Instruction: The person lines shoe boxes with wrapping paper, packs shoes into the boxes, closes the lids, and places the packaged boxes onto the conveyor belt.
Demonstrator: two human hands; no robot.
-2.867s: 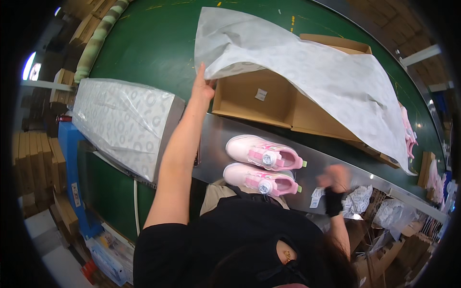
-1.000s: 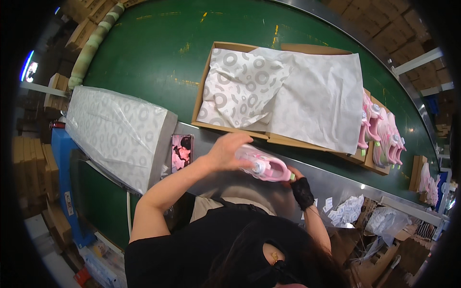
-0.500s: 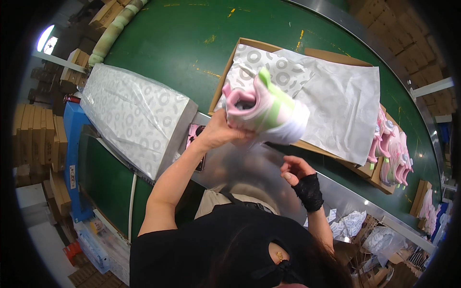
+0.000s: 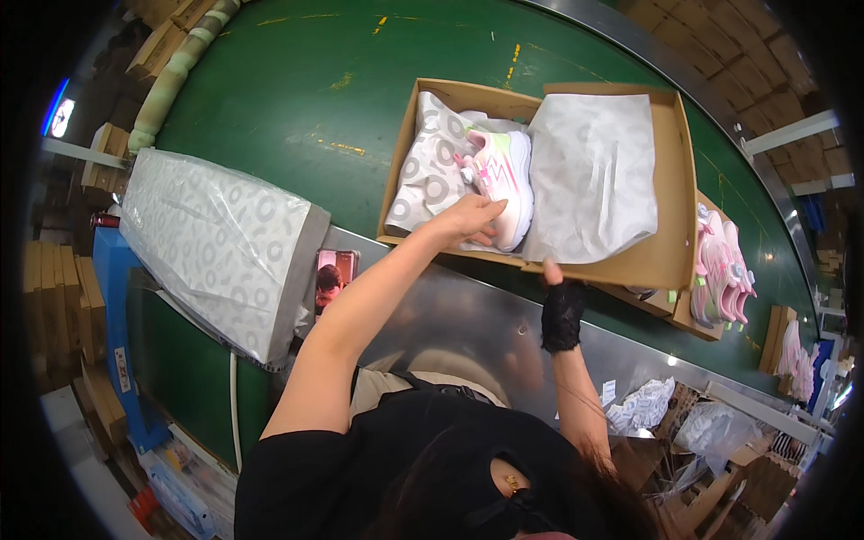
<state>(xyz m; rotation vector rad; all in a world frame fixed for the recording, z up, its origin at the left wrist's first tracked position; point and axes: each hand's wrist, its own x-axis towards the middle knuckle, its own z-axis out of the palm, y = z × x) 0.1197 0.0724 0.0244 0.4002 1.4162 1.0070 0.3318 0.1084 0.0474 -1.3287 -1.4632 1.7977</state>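
A white, pink and green sneaker [image 4: 506, 184] lies on its side in an open cardboard shoebox [image 4: 612, 270], on patterned tissue paper [image 4: 421, 184]. My left hand [image 4: 472, 221] grips the sneaker near its toe, fingers bent against its upper and sole. A plain white sheet of tissue [image 4: 594, 171] covers the box's middle beside the shoe. At the box's near edge is my right hand [image 4: 552, 277], in a black wrist wrap, thumb up over the rim. Its other fingers are hidden beneath the cardboard.
A plastic-covered stack of patterned tissue [image 4: 216, 247] stands at left, with a phone [image 4: 333, 279] beside it. More pink sneakers [image 4: 720, 270] sit in a box at right on the green belt [image 4: 315, 90]. A metal edge [image 4: 432, 315] runs before me; crumpled paper [image 4: 643, 405] lies lower right.
My left hand has brought the sneaker down from the air into the shoebox. My right hand has moved up to the box's near edge. The tissue now leaves the right part of the box bare.
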